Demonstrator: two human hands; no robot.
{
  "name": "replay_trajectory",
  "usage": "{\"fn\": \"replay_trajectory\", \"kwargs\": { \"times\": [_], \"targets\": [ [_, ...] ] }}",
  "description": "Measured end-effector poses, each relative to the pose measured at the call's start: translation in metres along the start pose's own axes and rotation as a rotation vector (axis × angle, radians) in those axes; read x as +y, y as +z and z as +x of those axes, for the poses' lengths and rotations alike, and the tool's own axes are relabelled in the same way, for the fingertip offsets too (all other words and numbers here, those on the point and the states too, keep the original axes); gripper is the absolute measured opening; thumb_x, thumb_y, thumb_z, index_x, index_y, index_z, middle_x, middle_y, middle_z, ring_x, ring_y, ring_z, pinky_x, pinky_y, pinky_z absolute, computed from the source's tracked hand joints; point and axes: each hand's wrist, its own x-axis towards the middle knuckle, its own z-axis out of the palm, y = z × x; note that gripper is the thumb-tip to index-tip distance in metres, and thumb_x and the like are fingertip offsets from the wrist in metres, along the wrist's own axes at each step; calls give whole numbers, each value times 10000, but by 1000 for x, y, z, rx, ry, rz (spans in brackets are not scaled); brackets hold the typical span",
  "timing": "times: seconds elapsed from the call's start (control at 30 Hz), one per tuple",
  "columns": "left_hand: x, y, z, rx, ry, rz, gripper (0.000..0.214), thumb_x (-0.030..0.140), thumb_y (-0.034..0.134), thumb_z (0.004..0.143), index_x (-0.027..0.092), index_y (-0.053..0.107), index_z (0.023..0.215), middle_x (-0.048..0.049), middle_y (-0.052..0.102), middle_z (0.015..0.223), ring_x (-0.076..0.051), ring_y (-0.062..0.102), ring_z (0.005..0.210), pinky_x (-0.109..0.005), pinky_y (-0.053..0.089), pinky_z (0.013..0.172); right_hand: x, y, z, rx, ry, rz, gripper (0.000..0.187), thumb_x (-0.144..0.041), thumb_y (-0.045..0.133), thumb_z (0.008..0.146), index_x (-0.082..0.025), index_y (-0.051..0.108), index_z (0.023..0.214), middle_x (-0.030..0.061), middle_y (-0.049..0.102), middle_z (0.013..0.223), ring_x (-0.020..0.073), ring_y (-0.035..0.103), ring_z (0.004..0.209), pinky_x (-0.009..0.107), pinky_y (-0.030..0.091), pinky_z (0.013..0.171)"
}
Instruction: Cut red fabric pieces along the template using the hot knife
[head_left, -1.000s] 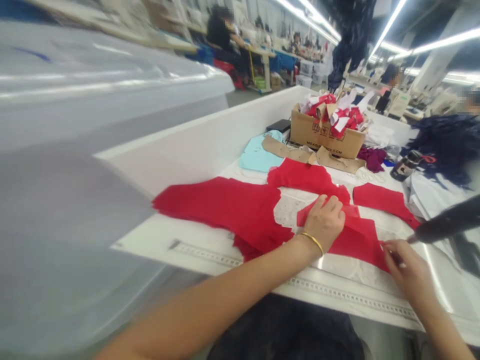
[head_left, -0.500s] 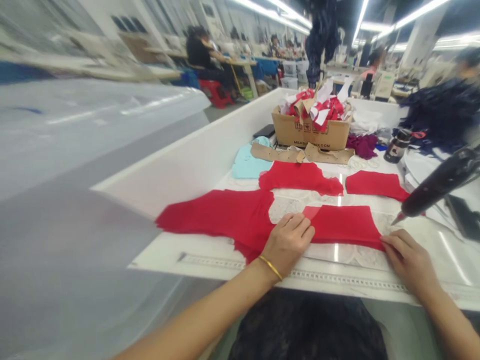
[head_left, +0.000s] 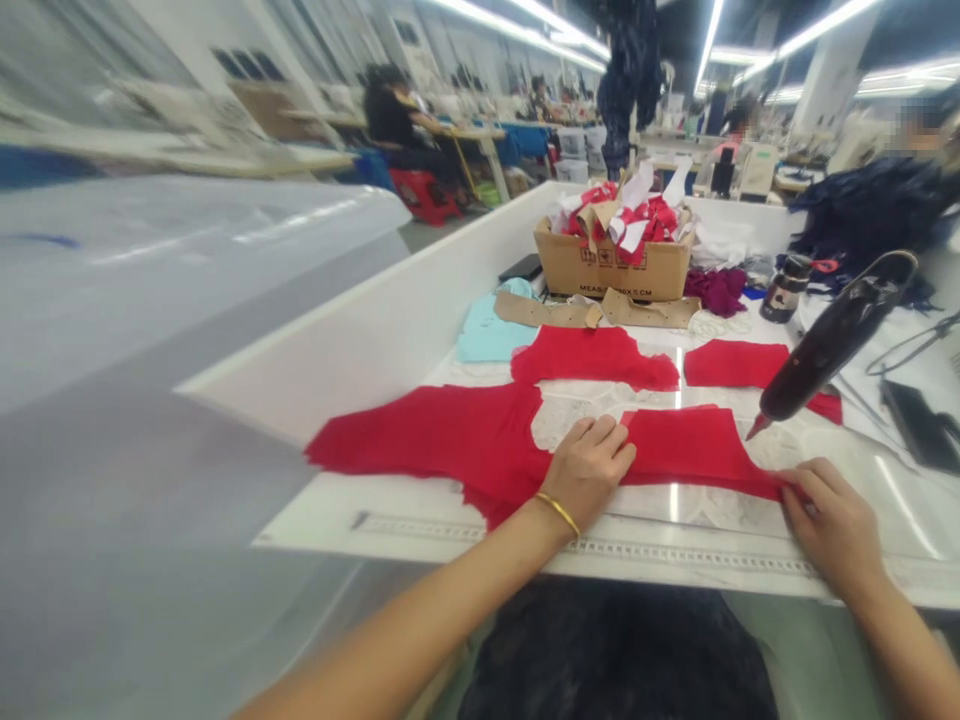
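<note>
My left hand (head_left: 590,468), with a gold bangle at the wrist, lies with fingers curled on the left end of a red fabric piece (head_left: 694,447) spread on the white table (head_left: 675,545). My right hand (head_left: 831,522) pinches the right corner of the same piece. White lace (head_left: 570,412) lies under the red cloth. A large red fabric piece (head_left: 442,432) lies to the left of my left hand. A black tool with a red tip (head_left: 825,345) hangs just above the table, right of the piece.
Two more red pieces (head_left: 596,357) (head_left: 739,365) lie further back, beside a light blue cloth (head_left: 487,335). A cardboard box of scraps (head_left: 615,262) stands at the far end with brown paper patterns (head_left: 592,310) and a dark bottle (head_left: 780,290). People sit at distant tables.
The red piece was lifted and folded a second ago; it is now laid flat between my hands. The black tool has swung in toward the table.
</note>
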Motion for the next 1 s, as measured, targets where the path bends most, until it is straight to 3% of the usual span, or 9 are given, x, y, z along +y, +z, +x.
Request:
{"fn": "replay_trajectory", "kwargs": {
  "times": [0.43,0.83,1.0],
  "targets": [
    [3,1,6,-15,31,-30,265,30,533,941,177,670,768,-61,611,799,-225,538,845,-362,431,788,-1,-13,-5,-29,34,-59,181,-193,522,966,-206,687,894,14,673,789,125,667,688,222,476,545],
    [-1,0,4,17,81,-43,282,24,503,939,176,687,789,-74,637,818,-240,555,846,-370,456,775,1,-13,-13,-65,116,-59,242,-197,484,967,-209,719,910,30,669,818,133,663,698,220,494,551],
    [-3,2,1,26,91,-37,316,-12,470,892,176,724,909,-91,688,888,-251,600,884,-385,485,796,8,-14,-19,-40,136,-96,255,-199,469,969,-219,712,896,37,670,842,141,660,743,228,475,547]
  ]
}}
